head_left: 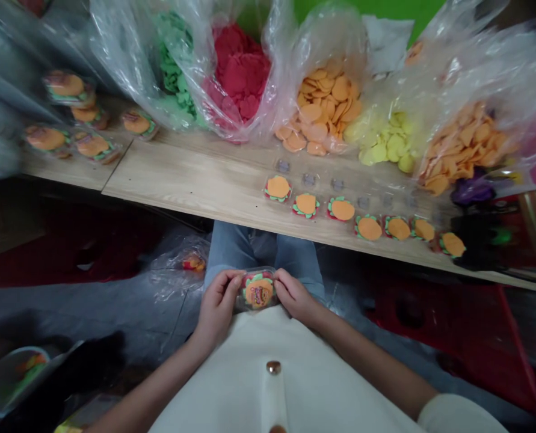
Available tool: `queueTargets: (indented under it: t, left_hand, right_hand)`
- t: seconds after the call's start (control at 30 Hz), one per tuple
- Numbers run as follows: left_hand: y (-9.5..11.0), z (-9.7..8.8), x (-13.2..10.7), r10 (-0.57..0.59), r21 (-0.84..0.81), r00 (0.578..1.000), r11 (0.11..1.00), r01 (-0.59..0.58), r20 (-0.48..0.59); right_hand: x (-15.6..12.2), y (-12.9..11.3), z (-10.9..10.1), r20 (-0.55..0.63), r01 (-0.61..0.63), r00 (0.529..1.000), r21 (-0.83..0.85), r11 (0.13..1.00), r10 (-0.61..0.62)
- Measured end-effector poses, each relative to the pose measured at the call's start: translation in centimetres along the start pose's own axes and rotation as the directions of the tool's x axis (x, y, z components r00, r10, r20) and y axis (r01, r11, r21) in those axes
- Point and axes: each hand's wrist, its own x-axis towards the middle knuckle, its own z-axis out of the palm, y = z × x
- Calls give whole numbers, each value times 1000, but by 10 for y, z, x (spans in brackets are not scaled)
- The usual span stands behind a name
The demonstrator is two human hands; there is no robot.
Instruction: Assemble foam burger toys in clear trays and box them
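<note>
Low over my lap, both hands grip a small clear plastic box [257, 291] with a burger made of orange, green and red pieces inside. Printed lettering shows on its top. My left hand [221, 299] pinches the box's left edge between thumb and fingers. On the opposite edge, my right hand [295, 294] is closed in the same way. Ahead on the wooden table [181, 174], a slanting row of several open clear boxes holds similar burgers, among them one at the row's left end [278, 188].
Plastic bags of green pieces [177, 66], red pieces [243, 72], orange pieces [326, 102], yellow pieces [391, 141] and more orange pieces [470, 141] line the table's back. Closed burger boxes [91, 144] stand at left. A bowl [15, 385] sits lower left.
</note>
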Motion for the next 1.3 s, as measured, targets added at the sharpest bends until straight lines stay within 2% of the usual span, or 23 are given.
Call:
queueTargets:
  t: [0.17, 0.33, 0.53, 0.73, 0.77, 0.8, 0.87, 0.93, 0.97, 1.03, 1.1, 1.2, 1.3]
  left_hand:
    - [22, 11, 25, 73, -28, 994, 997, -75, -79]
    - [29, 24, 46, 75, -143, 994, 986, -86, -76]
    - [30, 34, 45, 88, -148, 990, 984, -104, -109]
    - [33, 41, 37, 111, -170, 985, 977, -133, -135]
    - [34, 38, 38, 108, -180, 987, 975, -129, -121]
    - [34, 35, 41, 97, -193, 991, 975, -113, -90]
    - [34, 24, 48, 61, -194, 998, 979, -53, 31]
    - [34, 13, 53, 35, -141, 983, 990, -10, 180]
    - [34, 9, 54, 27, -106, 968, 994, 0, 249]
    - [34, 3, 52, 9, -51, 931, 999, 10, 364]
    - [34, 3, 48, -8, -29, 895, 999, 23, 446]
    - [37, 6, 46, -18, -3, 863, 1000, 23, 506]
    - [41, 11, 54, -9, 7, 819, 1000, 6, 574]
  right_hand:
    - [15, -11, -6, -235, -2, 972, 38, 999, 11]
    - [17, -9, -9, -286, -131, 939, 212, 968, 190]
    - [3, -7, 1, -375, -111, 909, 201, 973, 181]
    - [2, -9, 13, -535, -15, 835, 213, 977, 130]
    - [1, -8, 11, -528, 1, 842, 215, 977, 115]
    - [-1, -6, 8, -487, 11, 868, 211, 977, 96]
    - [-5, 0, -3, -289, 2, 956, 184, 983, 52]
    - [-8, 4, -21, -96, -20, 995, 171, 985, 37]
    - [-9, 5, -29, -45, -33, 998, 170, 985, 42]
    - [-6, 4, -44, -17, -56, 998, 118, 991, 58]
    - [-2, -2, -52, 46, -52, 998, -21, 998, 53]
    - [6, -12, -56, 168, 14, 986, -204, 979, 21]
    - [18, -18, -56, 217, 91, 975, -235, 968, -39]
